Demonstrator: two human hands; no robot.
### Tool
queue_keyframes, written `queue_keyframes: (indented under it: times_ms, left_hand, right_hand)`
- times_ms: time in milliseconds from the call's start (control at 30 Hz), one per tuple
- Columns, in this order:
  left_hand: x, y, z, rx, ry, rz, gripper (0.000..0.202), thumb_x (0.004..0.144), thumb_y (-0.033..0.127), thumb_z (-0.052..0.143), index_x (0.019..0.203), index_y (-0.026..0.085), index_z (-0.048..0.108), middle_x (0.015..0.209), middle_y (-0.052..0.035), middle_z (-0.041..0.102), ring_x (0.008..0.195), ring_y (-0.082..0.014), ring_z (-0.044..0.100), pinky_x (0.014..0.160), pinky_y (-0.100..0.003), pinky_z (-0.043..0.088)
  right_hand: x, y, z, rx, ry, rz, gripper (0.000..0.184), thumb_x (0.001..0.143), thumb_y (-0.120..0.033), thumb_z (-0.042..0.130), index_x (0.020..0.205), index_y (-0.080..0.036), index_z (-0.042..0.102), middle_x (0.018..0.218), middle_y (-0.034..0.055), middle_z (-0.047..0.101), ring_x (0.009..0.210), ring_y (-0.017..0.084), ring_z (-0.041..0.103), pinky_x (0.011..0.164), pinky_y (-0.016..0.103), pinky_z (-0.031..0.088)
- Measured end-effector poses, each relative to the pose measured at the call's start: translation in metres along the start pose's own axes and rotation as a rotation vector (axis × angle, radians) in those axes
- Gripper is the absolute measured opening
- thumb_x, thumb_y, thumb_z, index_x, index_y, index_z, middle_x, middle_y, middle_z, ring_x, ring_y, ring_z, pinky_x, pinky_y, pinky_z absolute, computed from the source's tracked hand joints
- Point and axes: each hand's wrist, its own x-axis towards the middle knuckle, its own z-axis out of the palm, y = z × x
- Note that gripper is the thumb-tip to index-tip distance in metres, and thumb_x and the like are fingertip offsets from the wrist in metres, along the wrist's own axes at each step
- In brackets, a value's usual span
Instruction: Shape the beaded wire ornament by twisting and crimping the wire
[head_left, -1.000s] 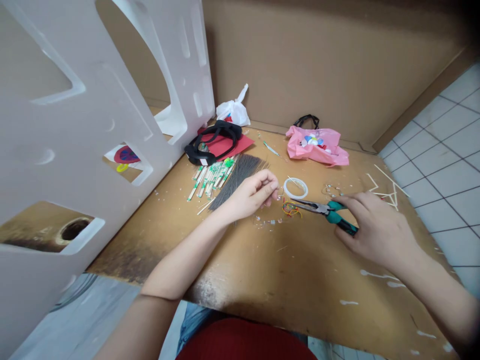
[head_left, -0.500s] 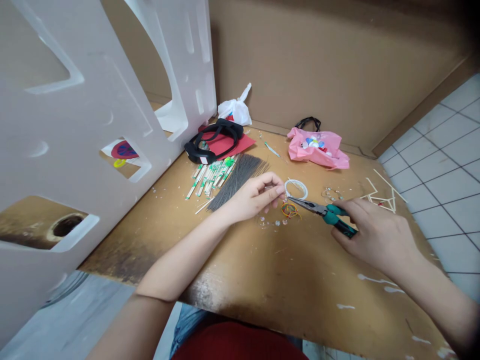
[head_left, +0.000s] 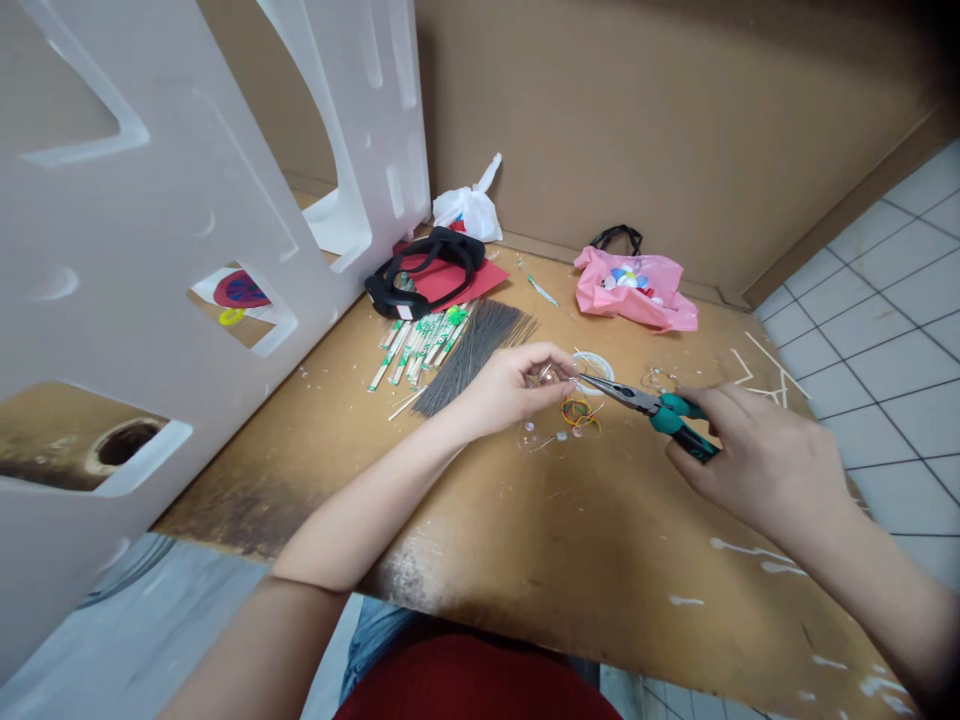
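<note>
Scuffed wooden desk (head_left: 315,490) runs out from under both forearms. The right hand (head_left: 761,460) closes firmly around the teal handles of needle-nose pliers (head_left: 637,398), their tips aimed at the left hand (head_left: 506,395). Its fingertips (head_left: 559,366) keep a tight grip on a small glinting piece (head_left: 546,375), too small to identify, raised to meet the tips above the desk. Just beside lie coloured wire loops (head_left: 577,410) and beads (head_left: 529,427); farther off, a white coil (head_left: 592,365), a dark wire bundle (head_left: 476,355), wrapped chopsticks (head_left: 420,345) and a pink bag (head_left: 634,295).
</note>
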Motion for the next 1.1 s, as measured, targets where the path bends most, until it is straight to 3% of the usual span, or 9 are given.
queue_keyframes:
  times_ms: [133,300,500,667,800,1100]
  left_hand:
    - [0.0001,-0.0007,0.001,-0.013,-0.006,-0.071,0.011,0.075,0.021,0.063,0.084,0.014,0.062,0.068,0.002,0.059,0.051,-0.004,0.042,0.049,-0.019,0.032]
    - [-0.001,0.0006,0.0022,-0.117,-0.036,-0.108,0.009,0.075,0.02,0.063,0.074,0.014,0.056,0.052,0.0069,0.043,0.044,-0.003,0.032,0.043,-0.019,0.023]
    - [-0.0004,-0.0029,0.0021,-0.195,-0.049,-0.106,0.011,0.073,0.018,0.063,0.072,0.015,0.052,0.062,0.0038,0.051,0.047,-0.0021,0.035,0.044,-0.017,0.026]
    - [0.0009,-0.0055,0.0026,-0.223,-0.087,-0.182,0.012,0.074,0.02,0.063,0.073,0.015,0.052,0.052,0.0074,0.045,0.039,-0.0015,0.034,0.038,-0.016,0.024]
    - [0.0013,-0.004,0.0019,-0.26,-0.068,-0.2,0.017,0.073,0.022,0.065,0.072,0.015,0.05,0.056,0.0053,0.052,0.037,-0.001,0.036,0.035,-0.016,0.027]
    - [0.0001,-0.0037,0.0021,-0.197,-0.039,-0.199,0.016,0.073,0.02,0.065,0.072,0.015,0.051,0.051,0.0074,0.048,0.036,-0.0008,0.035,0.035,-0.015,0.024]
  right_hand:
    - [-0.0044,-0.0004,0.0028,-0.012,0.041,-0.021,0.022,0.075,-0.03,0.054,0.09,-0.017,0.061,0.073,0.0039,0.065,0.066,0.018,0.06,0.048,0.026,0.032]
    - [-0.0077,0.0003,0.005,-0.003,0.06,-0.034,0.023,0.075,-0.031,0.055,0.092,-0.017,0.06,0.075,0.0036,0.065,0.068,0.018,0.061,0.051,0.026,0.035]
    - [-0.0076,0.0007,0.0042,0.016,0.075,-0.072,0.024,0.074,-0.029,0.056,0.094,-0.017,0.06,0.081,0.0044,0.066,0.071,0.019,0.061,0.055,0.026,0.038]
    - [-0.0086,-0.0002,0.0035,0.051,0.031,-0.032,0.025,0.075,-0.029,0.054,0.097,-0.017,0.06,0.083,0.0065,0.066,0.074,0.021,0.061,0.056,0.028,0.039]
    - [-0.0088,0.003,0.0026,0.06,-0.014,-0.032,0.03,0.076,-0.031,0.055,0.101,-0.016,0.06,0.088,0.0095,0.066,0.079,0.024,0.059,0.061,0.031,0.039]
    - [-0.0028,0.0012,-0.0029,-0.16,-0.043,-0.114,0.028,0.082,-0.034,0.05,0.099,-0.015,0.061,0.087,0.0109,0.064,0.076,0.024,0.054,0.064,0.035,0.032]
